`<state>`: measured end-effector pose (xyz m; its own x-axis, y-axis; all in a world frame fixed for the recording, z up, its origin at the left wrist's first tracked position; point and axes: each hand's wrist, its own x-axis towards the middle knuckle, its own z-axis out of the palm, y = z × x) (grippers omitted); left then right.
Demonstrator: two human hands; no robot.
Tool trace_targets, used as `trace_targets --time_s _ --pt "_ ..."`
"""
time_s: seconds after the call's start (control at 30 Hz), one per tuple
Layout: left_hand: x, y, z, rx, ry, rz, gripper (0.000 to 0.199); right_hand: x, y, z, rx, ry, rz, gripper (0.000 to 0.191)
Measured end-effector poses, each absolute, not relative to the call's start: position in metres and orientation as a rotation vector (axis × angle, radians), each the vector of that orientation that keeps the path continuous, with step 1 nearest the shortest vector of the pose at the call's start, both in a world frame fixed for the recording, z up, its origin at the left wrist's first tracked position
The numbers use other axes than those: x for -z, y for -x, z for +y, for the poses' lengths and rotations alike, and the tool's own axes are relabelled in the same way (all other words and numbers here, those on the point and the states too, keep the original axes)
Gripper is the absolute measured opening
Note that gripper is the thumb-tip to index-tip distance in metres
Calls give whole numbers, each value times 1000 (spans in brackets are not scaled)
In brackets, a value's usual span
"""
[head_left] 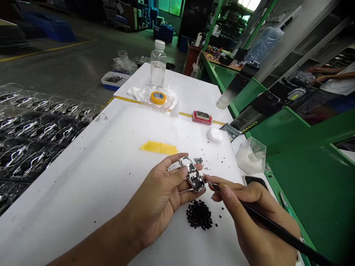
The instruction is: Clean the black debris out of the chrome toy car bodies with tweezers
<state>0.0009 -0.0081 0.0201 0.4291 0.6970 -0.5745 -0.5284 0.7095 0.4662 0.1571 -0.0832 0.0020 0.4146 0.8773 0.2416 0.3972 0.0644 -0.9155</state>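
A small chrome part [191, 168] with black pieces inside is held up over the white table, my left hand [163, 192] wrapped round it with thumb and fingers. My right hand [255, 214] grips a slim black tool [273, 225] like a pen. The tool's thin tip is close beside the lower right edge of the chrome part; whether they touch is hard to tell. Below the hands lies a pile of small black pieces [199, 215]. Behind the chrome part is a small heap of tiny metal bits [198, 160].
Yellow tape [159, 147] is stuck on the white table [91, 177]. Farther back are a bottle [158, 70], an orange tape roll [158, 98] and a red box [202, 117]. At right stand a clear container [251, 157] and a phone [256, 181]. Trays of chrome parts [41, 129] lie left.
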Motion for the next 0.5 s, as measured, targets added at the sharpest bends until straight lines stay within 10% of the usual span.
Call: trace_targets --time_s 0.5 --pt "-21 -3 -6 -831 -210 862 49 -1 -152 -78 -603 1496 -1137 13"
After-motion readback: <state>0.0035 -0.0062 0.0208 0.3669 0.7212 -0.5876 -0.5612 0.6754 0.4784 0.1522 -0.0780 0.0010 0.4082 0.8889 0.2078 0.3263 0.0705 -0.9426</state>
